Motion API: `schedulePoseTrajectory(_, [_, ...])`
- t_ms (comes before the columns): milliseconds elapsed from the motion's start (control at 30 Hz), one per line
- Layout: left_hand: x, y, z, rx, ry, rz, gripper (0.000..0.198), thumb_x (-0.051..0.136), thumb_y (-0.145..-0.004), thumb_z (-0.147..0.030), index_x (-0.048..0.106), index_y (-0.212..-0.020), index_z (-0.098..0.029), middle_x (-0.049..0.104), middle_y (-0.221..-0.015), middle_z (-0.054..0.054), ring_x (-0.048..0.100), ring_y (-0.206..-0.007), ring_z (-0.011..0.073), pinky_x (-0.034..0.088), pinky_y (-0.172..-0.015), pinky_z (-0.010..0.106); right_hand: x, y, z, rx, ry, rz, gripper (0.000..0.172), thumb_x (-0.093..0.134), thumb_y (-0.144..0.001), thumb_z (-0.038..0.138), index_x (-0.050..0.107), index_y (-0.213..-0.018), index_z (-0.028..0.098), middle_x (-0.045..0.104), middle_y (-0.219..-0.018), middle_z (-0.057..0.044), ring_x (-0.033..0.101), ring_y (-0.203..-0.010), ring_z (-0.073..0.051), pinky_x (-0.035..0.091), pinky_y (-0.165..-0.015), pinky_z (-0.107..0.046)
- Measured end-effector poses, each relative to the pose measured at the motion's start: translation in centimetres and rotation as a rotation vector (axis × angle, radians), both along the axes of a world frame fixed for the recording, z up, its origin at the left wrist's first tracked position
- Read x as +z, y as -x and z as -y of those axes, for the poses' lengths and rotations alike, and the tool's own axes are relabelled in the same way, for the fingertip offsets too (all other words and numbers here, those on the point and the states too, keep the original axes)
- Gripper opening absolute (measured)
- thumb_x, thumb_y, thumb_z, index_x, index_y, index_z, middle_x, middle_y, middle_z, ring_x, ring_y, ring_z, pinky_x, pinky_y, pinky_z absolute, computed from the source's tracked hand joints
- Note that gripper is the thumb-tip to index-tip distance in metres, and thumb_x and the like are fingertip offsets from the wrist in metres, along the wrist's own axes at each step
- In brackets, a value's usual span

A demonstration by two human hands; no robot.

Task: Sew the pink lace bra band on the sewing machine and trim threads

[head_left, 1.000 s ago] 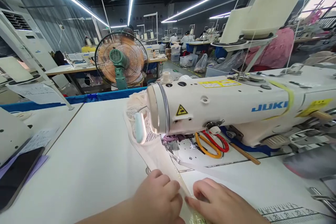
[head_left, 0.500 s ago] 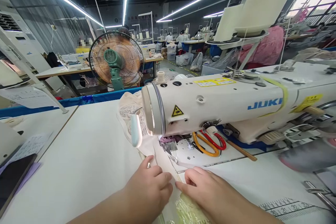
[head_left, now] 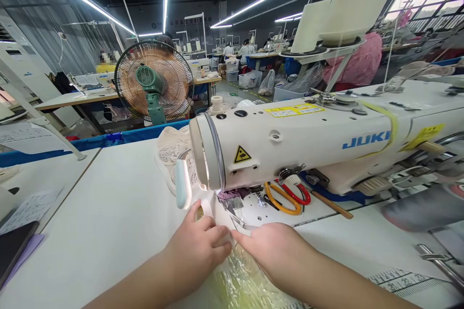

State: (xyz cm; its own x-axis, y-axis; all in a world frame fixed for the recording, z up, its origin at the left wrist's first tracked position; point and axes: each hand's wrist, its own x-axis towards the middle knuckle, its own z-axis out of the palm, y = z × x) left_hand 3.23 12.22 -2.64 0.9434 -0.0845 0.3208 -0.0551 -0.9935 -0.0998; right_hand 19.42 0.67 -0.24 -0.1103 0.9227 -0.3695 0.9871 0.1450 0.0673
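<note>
My left hand [head_left: 197, 246] and my right hand [head_left: 270, 248] lie side by side on a strip of cream lace fabric [head_left: 170, 152], fingers curled and pressing it to the white table [head_left: 119, 212]. Their fingertips meet just in front of the presser foot [head_left: 232, 203] of a white JUKI sewing machine [head_left: 308, 145]. The fabric runs under the needle area and piles up behind the machine's head. A pale yellow, shiny part of the fabric [head_left: 239, 285] bunches under my wrists.
Orange and red scissors [head_left: 290, 198] and a wooden-handled tool [head_left: 331, 205] lie under the machine arm. A phone [head_left: 14, 246] rests at the table's left edge. A green fan [head_left: 154, 82] stands behind the table. Other workers sit at distant tables.
Both hands have slid forward along the fabric toward the presser foot, feeding the strip in. The yellow shiny part has come into view beneath my wrists.
</note>
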Motion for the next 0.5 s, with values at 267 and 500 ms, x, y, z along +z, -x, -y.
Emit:
schedulePoseTrajectory(267, [0.9, 0.3, -1.2, 0.04, 0.092, -0.127, 0.017, 0.05, -0.084, -0.028, 0.061, -0.095, -0.023, 0.067, -0.103, 0.005, 0.058, -0.083, 0.0225, 0.027, -0.098, 0.062, -1.3, 0.8, -1.3, -0.041, -0.047, 0.067, 0.091, 0.07, -0.054, 0.008, 0.037, -0.138, 0.016, 0.067, -0.06, -0.005, 0.061, -0.049, -0.021, 0.029, -0.038, -0.025])
schedulePoseTrajectory(500, [0.1, 0.0, -2.6, 0.043, 0.1, -0.102, 0.024, 0.047, -0.085, -0.027, 0.059, -0.105, -0.021, 0.065, -0.109, 0.006, 0.057, -0.092, 0.0251, 0.04, -0.082, 0.046, -1.3, 1.8, -2.6, -0.117, -0.001, 0.057, 0.095, 0.073, -0.053, 0.009, 0.034, -0.14, 0.007, 0.063, -0.048, -0.008, 0.061, -0.047, -0.026, 0.04, -0.042, -0.03])
